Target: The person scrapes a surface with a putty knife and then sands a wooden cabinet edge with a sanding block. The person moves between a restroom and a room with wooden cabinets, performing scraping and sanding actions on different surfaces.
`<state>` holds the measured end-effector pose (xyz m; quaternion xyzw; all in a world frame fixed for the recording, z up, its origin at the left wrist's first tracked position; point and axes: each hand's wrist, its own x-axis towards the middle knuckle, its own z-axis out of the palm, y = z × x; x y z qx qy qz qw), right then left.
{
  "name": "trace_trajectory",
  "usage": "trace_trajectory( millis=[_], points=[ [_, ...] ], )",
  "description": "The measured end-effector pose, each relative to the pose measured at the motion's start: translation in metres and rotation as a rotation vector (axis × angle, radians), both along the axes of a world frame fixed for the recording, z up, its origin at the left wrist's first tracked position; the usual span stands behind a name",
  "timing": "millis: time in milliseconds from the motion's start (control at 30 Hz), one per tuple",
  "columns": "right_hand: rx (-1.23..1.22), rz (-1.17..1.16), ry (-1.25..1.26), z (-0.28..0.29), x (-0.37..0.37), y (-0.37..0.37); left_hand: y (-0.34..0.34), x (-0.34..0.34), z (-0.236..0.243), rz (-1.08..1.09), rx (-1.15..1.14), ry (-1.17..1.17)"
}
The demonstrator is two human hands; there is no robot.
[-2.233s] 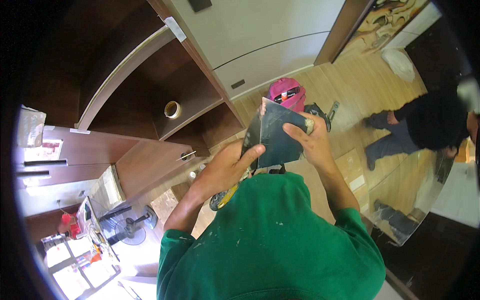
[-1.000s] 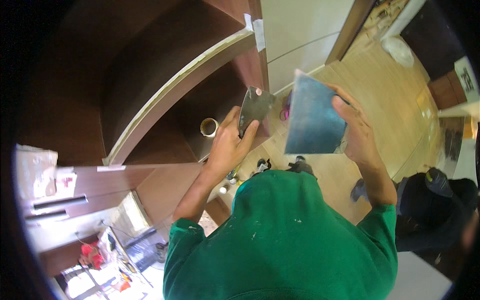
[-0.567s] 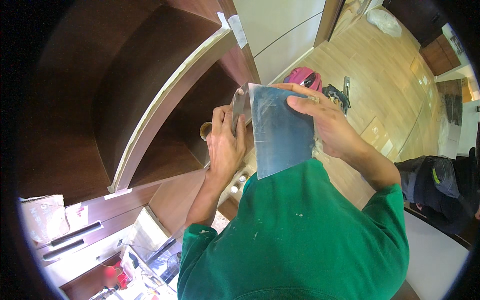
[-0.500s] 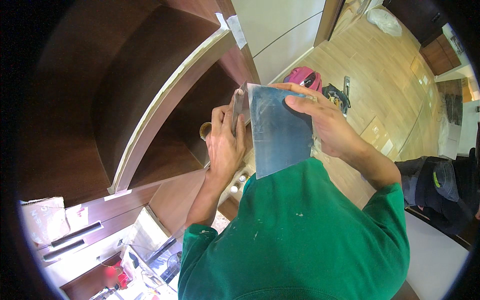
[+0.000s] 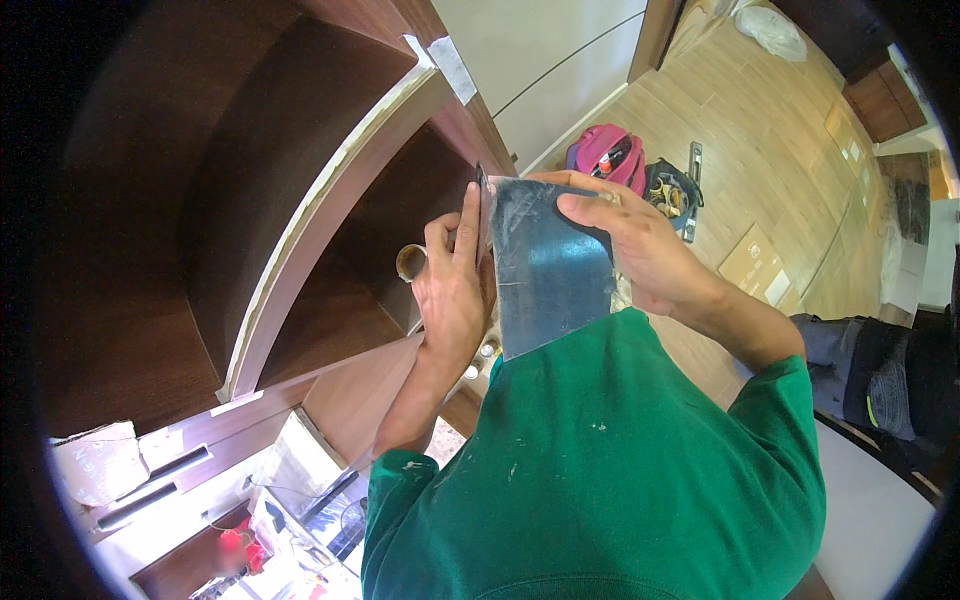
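My right hand holds a wide flat metal scraper blade, thumb on its face and fingers behind it. Whitish smears mark the blade's upper corner. Just left of it, my left hand grips a narrower scraper, seen almost edge-on, with the index finger laid along it. The narrow scraper meets or nearly meets the wide blade's left edge; contact is hard to make out. Its handle is hidden in my fingers. Both hands are in front of my chest, right of a curved shelf edge with a rough cream strip.
A tape roll lies in the dark brown shelf beside my left hand. White tape sticks to the cabinet frame. On the wood floor are a pink bag, a dark tool bag and a spirit level. Another person's dark-clothed legs show at right.
The wide blade has tilted and shifted slightly left. My left index finger has straightened along the narrow scraper, which now appears more edge-on. The whole view has shifted a little.
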<state>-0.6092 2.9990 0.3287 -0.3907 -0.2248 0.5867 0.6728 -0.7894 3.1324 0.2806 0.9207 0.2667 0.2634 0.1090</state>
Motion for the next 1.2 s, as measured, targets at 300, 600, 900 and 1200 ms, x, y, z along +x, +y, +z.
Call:
trace_trajectory(
  millis=[300,600,900,1200],
  points=[
    [-0.031,-0.008,0.224,-0.016,0.021,0.012,0.010,-0.021,-0.043,0.036,-0.118,0.144],
    [0.449,-0.436,-1.098,-0.019,0.048,0.039,0.002,-0.073,-0.051,0.125,-1.574,-0.402],
    [0.632,-0.927,-2.152,-0.039,0.055,0.073,-0.025,-0.105,-0.056,0.284,-1.673,-0.506],
    [0.723,-0.947,-2.301,-0.044,0.041,0.081,-0.023,-0.142,-0.070,0.163,-1.650,-0.521]
  ],
)
